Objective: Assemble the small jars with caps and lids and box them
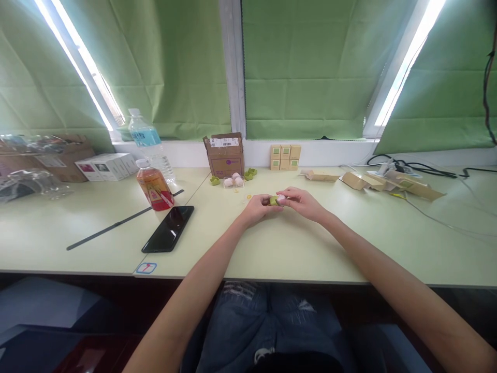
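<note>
Above the table's middle my hands meet. My left hand [258, 209] is closed on a small green cup-shaped piece [274, 200]. A small pale pink piece [280, 198] is pinched in the fingertips of my right hand [305, 203], against the green piece; whether the two are joined I cannot tell. Beyond my left hand lie several pale pink rounded pieces [228, 182] in a clear tray. Green petal-shaped pieces sit on both sides of them, one on the left [215, 181] and more on the right [250, 174]. Tiny yellow bits [249, 196] lie nearer my left hand.
An open brown carton [227, 159] and stacked small tan boxes [285, 157] stand at the back. Leftward are a black phone [169, 229], an orange drink bottle [154, 186], a clear water bottle [149, 140] and a dark strip [112, 228]. Flattened packaging [365, 181] and cables [430, 172] lie right.
</note>
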Action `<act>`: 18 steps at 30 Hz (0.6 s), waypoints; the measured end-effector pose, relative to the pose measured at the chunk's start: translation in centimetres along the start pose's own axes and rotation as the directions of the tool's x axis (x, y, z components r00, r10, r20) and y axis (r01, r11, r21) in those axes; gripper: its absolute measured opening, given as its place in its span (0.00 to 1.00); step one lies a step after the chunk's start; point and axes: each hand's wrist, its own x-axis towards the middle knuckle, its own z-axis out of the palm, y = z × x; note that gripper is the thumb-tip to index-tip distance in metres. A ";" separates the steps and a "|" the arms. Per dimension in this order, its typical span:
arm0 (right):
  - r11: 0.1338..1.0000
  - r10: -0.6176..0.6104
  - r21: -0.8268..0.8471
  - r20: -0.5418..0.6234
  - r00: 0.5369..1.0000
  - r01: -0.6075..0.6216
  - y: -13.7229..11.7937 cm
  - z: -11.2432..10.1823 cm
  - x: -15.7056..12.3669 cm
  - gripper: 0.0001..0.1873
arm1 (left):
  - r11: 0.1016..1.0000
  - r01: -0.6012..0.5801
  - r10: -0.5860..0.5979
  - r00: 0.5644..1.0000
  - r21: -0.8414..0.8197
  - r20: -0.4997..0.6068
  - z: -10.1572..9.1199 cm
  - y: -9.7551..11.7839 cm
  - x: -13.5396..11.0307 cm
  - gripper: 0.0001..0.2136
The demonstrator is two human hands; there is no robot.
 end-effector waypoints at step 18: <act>0.965 0.013 -0.262 0.131 0.991 0.022 -0.8 0.1 0.1 0.15 | 1.000 -0.011 0.009 0.994 0.018 0.107 -0.5 -0.5 0.4 0.24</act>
